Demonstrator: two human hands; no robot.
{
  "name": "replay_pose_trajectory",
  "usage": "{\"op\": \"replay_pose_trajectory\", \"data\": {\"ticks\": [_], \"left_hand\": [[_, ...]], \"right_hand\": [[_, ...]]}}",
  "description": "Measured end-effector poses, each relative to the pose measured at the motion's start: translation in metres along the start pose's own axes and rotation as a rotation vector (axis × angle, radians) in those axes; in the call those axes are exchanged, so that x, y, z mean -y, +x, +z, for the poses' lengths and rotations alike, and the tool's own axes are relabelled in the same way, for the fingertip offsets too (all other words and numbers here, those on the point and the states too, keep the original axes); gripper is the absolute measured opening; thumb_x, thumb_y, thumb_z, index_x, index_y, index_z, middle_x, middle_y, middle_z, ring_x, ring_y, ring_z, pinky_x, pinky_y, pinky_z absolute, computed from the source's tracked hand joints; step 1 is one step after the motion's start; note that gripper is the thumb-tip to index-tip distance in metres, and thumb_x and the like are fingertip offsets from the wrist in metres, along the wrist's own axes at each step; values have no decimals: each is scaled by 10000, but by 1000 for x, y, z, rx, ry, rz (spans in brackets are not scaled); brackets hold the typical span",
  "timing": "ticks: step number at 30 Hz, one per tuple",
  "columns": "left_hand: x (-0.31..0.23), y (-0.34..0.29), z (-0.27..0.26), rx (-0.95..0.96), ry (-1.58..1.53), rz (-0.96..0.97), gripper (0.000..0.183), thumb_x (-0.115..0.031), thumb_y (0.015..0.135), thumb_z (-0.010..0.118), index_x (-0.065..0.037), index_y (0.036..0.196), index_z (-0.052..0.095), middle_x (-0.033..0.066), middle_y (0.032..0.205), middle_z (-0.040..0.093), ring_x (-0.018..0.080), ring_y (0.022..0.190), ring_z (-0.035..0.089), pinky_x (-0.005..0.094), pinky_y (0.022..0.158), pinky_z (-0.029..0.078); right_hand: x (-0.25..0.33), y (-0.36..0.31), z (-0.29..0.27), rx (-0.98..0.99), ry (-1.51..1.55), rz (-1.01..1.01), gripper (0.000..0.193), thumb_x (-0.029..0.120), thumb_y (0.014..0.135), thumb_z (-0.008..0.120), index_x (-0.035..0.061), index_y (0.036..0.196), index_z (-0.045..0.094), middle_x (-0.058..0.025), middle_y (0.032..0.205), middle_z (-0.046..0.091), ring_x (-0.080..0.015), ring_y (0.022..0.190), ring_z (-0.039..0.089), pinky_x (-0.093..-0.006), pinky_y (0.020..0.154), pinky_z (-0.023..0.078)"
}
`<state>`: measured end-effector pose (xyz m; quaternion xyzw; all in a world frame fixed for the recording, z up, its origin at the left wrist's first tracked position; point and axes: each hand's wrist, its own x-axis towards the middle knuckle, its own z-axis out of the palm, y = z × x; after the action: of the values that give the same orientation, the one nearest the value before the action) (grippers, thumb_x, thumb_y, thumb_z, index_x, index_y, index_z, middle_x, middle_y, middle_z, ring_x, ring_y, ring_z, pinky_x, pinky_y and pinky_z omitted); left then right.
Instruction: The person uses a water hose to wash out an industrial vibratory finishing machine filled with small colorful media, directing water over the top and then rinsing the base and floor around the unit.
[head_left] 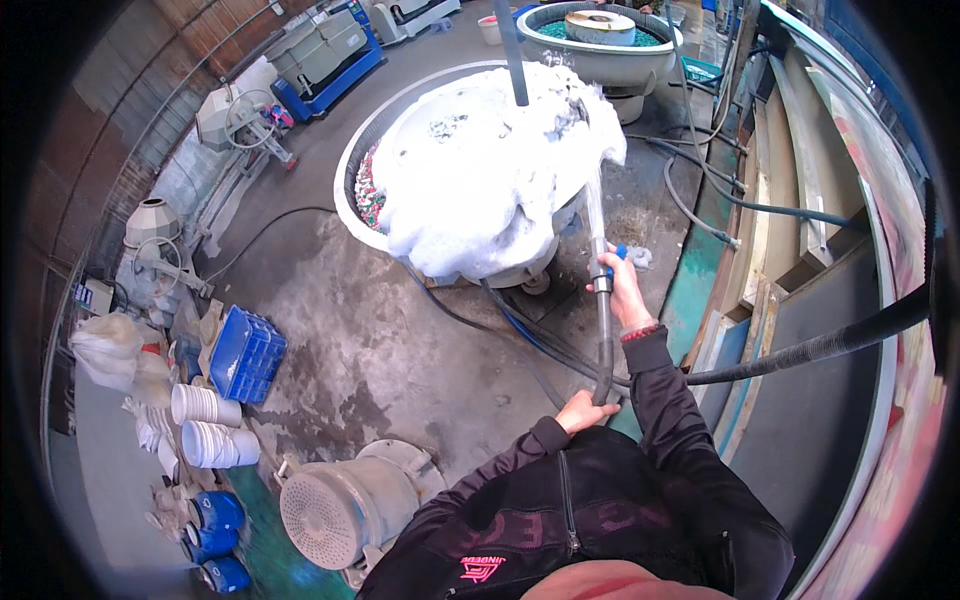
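My right hand (627, 288) is closed round a grey pipe nozzle (605, 335) beside its blue valve handle (620, 252). Lower down, my left hand (585, 411) grips the same pipe near its bend. Water (594, 200) streams from the pipe's far end toward a large round tub (350, 215). Thick white foam (470, 170) heaps over the tub and spills past its near rim. Small red, green and white pieces (370, 195) show along the tub's left inner side. A dark upright pole (513, 60) crosses in front of the foam.
Behind stands a second round tub (640, 70) holding green pieces. Dark hoses (540, 345) trail over the wet floor, and a ribbed hose (820, 345) runs at right beside leaning boards (770, 190). A blue crate (247, 355), white buckets (215, 443) and a perforated drum (320, 520) stand left.
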<state>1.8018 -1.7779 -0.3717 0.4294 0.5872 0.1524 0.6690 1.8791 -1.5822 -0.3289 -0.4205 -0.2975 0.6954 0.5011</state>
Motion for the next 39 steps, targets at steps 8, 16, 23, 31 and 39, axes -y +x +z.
{"op": "replay_pose_trajectory", "data": {"ticks": [8, 16, 23, 31, 39], "left_hand": [[-15, -10, -10, -87, -26, 19, 423, -348, 700, 681, 12, 916, 636, 132, 803, 631, 202, 745, 578, 335, 690, 441], [19, -20, -1, -117, -194, -36, 357, -309, 706, 698, -57, 571, 486, 14, 544, 475, 108, 470, 421, 282, 454, 332], [61, -31, -12, -92, -266, -52, 333, -310, 696, 713, -68, 600, 505, 2, 556, 460, 110, 491, 417, 276, 463, 321], [71, -47, -16, -120, -401, -60, 294, -256, 700, 714, -73, 608, 503, 0, 564, 464, 100, 504, 416, 271, 467, 313], [75, -66, -14, -258, -579, -35, 277, -227, 687, 705, -74, 581, 500, 6, 536, 464, 104, 499, 422, 277, 479, 323]], "right_hand": [[-5, 19, 15, 79, -65, 27, 467, 192, 762, 528, 67, 1204, 442, -57, 781, 533, -153, 670, 550, -329, 490, 510], [-68, 27, 7, 152, -133, 313, 355, 114, 722, 554, 107, 1071, 491, -10, 755, 504, -130, 655, 509, -399, 556, 505], [-78, 0, 51, 530, -104, 373, 612, 36, 759, 566, 135, 1316, 331, -20, 941, 475, -146, 801, 499, -412, 621, 529], [-110, -6, 74, 490, -115, 409, 691, 41, 750, 585, 143, 1351, 260, -23, 927, 479, -144, 781, 512, -393, 572, 529], [-146, -7, 108, 466, -286, 467, 694, 14, 718, 568, 110, 1337, 269, -58, 878, 475, -168, 659, 499, -344, 490, 508]]}}
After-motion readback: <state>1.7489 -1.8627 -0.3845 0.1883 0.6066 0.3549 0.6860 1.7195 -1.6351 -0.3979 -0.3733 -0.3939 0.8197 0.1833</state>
